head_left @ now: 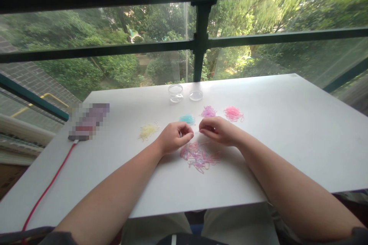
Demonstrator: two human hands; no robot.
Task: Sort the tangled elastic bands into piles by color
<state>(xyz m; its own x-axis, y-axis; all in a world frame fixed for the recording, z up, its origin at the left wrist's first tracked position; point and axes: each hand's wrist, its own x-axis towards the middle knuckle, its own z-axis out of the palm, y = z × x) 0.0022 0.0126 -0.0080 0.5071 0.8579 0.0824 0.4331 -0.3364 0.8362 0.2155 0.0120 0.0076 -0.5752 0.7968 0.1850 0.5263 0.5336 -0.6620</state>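
Note:
My left hand (176, 137) and my right hand (217, 130) face each other over the table, fingertips pinched and a small gap between them. Whatever they pinch is too small and blurred to make out. Just below them lies a loose mixed pile of thin pink and pale rubber bands (198, 156). Sorted by colour, smaller heaps lie around: yellow bands (148, 131) left of my left hand, blue bands (187, 118) right behind it, and purple bands (208, 111) and pink bands (234, 113) behind my right hand.
At the back of the white table (299, 134) stand a clear round jar (175, 93) and a clear lid (196, 95). A blurred-out device (90, 122) with a red cable (53, 180) lies at the left. Green-framed windows (202, 38) rise behind the table's far edge.

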